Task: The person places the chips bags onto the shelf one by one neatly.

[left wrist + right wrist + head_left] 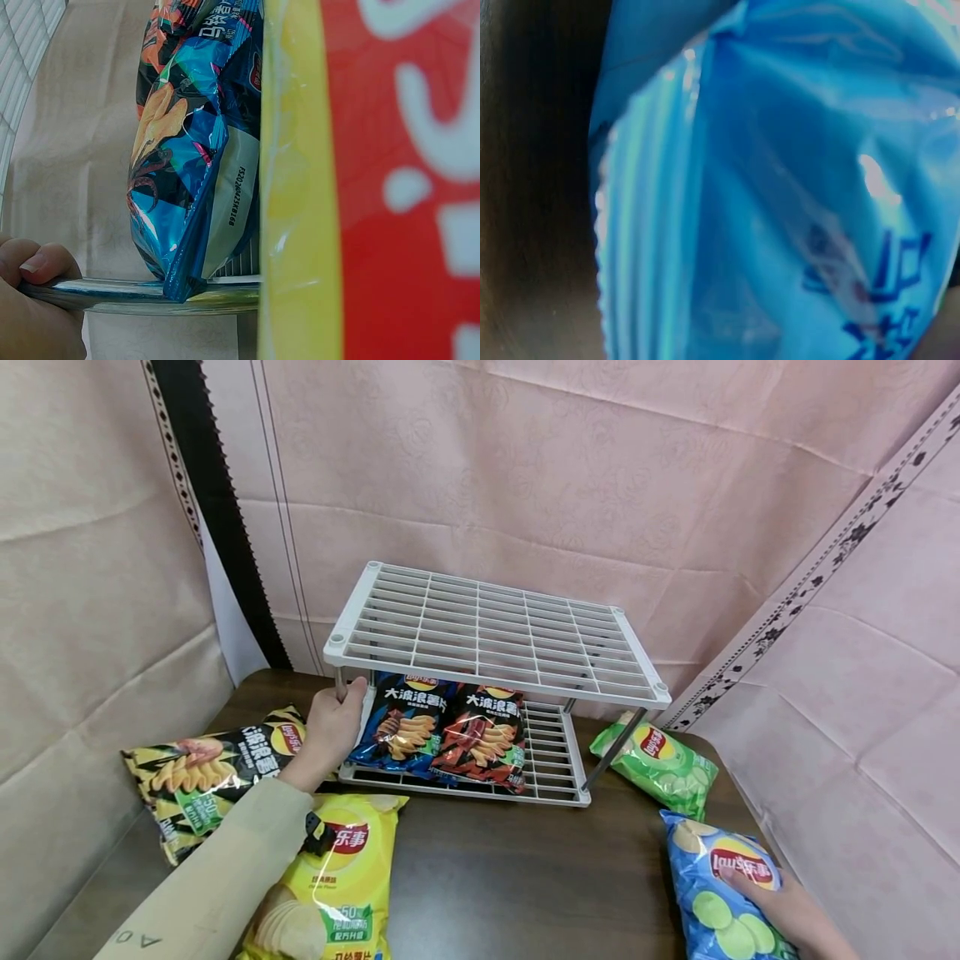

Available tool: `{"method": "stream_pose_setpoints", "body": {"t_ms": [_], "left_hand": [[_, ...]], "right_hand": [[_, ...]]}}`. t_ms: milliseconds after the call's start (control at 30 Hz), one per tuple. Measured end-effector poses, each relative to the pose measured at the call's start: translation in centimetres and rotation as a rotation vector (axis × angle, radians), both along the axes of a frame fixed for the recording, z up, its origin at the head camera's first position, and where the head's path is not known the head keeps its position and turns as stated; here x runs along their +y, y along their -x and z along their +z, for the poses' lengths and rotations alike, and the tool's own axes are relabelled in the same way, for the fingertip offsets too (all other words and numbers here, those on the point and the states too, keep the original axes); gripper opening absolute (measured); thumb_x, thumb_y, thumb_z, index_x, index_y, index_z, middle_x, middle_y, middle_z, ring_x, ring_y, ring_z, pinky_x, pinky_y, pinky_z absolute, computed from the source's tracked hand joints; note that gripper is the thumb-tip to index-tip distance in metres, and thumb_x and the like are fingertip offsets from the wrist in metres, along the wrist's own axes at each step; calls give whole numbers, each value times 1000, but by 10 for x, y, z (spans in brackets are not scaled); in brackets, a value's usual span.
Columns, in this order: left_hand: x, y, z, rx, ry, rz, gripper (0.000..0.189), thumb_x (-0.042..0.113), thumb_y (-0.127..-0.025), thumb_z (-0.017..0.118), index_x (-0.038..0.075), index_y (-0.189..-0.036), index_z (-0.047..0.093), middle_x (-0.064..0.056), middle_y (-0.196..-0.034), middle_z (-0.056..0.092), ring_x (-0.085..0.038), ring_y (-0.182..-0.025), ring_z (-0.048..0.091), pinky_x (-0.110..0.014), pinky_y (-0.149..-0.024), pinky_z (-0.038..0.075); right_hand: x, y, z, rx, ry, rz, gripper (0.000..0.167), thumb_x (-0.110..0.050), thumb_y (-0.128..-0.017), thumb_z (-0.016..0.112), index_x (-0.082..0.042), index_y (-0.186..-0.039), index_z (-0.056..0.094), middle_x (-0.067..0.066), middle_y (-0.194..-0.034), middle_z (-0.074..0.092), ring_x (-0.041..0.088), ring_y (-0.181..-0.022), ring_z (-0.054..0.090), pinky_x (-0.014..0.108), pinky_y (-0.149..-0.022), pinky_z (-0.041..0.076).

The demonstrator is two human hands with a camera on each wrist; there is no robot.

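My left hand grips the front left metal post of a white two-tier rack, fingers curled round it in the left wrist view. Beside that post, on the lower tier, a blue-black chip bag leans against a red-black chip bag. At the lower right my right hand holds a blue chip bag by its right side, thumb on the front; its other fingers are hidden. The blue bag fills most of the right wrist view.
A yellow chip bag lies in front of the rack, partly under my left sleeve. To the left is a black-and-yellow chip bag. A green chip bag lies right of the rack. Pink cloth hangs around the dark wooden table.
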State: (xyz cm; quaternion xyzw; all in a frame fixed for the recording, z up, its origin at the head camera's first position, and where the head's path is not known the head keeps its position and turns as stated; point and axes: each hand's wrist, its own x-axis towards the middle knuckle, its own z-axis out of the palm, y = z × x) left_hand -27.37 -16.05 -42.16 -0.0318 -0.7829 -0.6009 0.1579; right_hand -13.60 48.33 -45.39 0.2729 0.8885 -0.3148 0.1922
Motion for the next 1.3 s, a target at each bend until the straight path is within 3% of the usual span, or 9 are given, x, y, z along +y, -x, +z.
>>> {"method": "stream_pose_setpoints", "body": {"t_ms": [167, 700, 1000, 1300], "left_hand": [[0, 1, 0, -2, 9, -4, 66, 56, -100, 36, 8, -54, 36, -1, -45, 33, -18, -34, 29, -31, -32, 21], [0, 0, 0, -19, 16, 9, 67, 58, -99, 35, 8, -55, 35, -2, -45, 33, -17, -34, 29, -30, -32, 22], [1, 0, -1, -19, 9, 2, 69, 63, -97, 34, 8, -55, 35, -2, -45, 33, -18, -33, 29, -31, -31, 22], [0, 0, -1, -14, 5, -6, 70, 62, -97, 35, 8, -54, 36, -2, -45, 33, -18, -33, 29, -31, -31, 22]], "right_hand": [[-2, -2, 4, 13, -24, 35, 119, -79, -79, 52, 17, -136, 12, 34, -108, 48, 30, -83, 56, 38, -66, 52], [-62, 6, 28, 148, 133, 39, 113, -69, -80, 62, 7, -145, 8, 27, -117, 52, 22, -82, 62, 41, -69, 56], [-88, 9, 30, 190, 143, 138, 101, -58, -84, 67, -1, -147, 12, 20, -120, 54, 22, -86, 61, 41, -70, 56], [-114, 9, 34, 237, 236, 184, 91, -46, -85, 71, -8, -147, 16, 18, -117, 55, 24, -88, 62, 41, -71, 56]]}}
